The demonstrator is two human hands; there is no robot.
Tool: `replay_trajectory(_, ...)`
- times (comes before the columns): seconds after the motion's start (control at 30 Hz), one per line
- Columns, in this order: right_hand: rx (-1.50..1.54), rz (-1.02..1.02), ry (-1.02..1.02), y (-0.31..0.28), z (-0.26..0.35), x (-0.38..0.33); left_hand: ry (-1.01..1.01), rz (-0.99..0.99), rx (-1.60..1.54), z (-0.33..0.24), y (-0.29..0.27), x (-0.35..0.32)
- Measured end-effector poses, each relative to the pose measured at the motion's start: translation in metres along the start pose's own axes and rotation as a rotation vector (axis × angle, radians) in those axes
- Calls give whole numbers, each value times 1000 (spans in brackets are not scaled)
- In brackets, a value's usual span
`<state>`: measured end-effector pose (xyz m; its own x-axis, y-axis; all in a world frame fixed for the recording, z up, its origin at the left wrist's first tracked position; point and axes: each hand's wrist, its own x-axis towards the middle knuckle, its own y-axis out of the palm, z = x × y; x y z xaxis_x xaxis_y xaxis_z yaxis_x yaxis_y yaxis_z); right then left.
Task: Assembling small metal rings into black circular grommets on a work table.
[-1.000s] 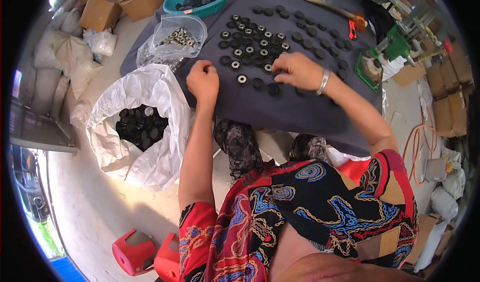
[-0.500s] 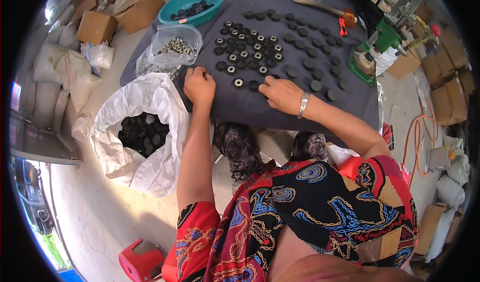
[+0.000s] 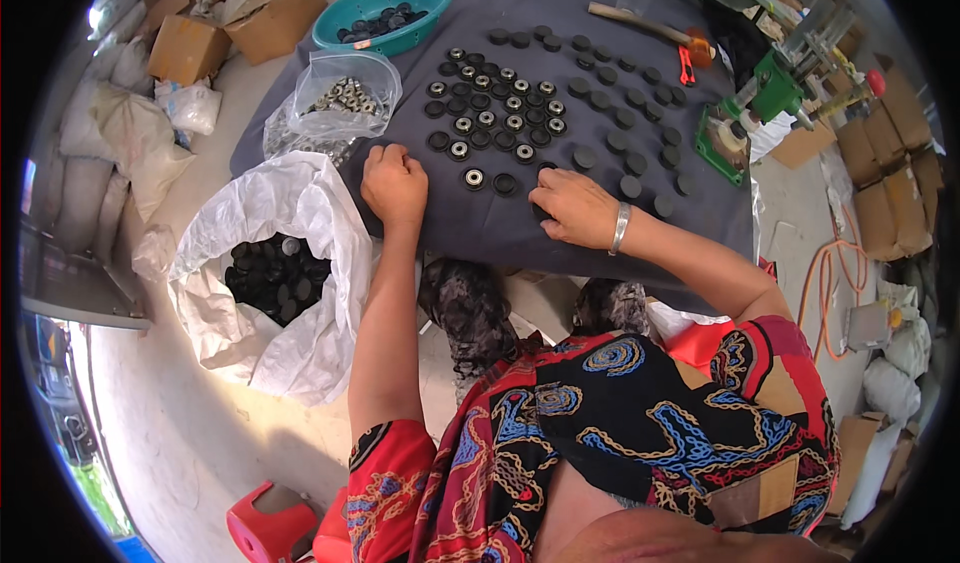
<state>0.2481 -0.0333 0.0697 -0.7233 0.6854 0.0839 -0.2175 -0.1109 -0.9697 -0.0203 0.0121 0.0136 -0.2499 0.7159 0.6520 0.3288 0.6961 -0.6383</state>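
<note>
Metal bearings point(image 3: 474, 178) occupy some round black caps point(image 3: 504, 184), others stand unfilled, and the left hand point(image 3: 395, 185) and right hand point(image 3: 578, 209) are loosely curled, any held item indeterminable.

One left hand point(image 3: 395, 187), one right hand point(image 3: 577, 208) were counted! One teal basin point(image 3: 405, 39), one sack point(image 3: 325, 338), one hammer point(image 3: 640, 22), one green press point(image 3: 774, 87) were tallied; over ten metal-centred caps point(image 3: 514, 123) were spotted!
</note>
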Motion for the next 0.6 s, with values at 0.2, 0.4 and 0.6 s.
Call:
replay_trajectory(0.2, 44, -198, 8, -42, -59, 43, -10, 0, -5, -2, 1, 1)
replay_trajectory(0.4, -40, -154, 213, -59, -136, 99, -6, -15, -40, -1, 2, -1)
replay_trajectory(0.6, -81, 41, 298, -52, -142, 120, 14, -51, -78, 1, -2, -1)
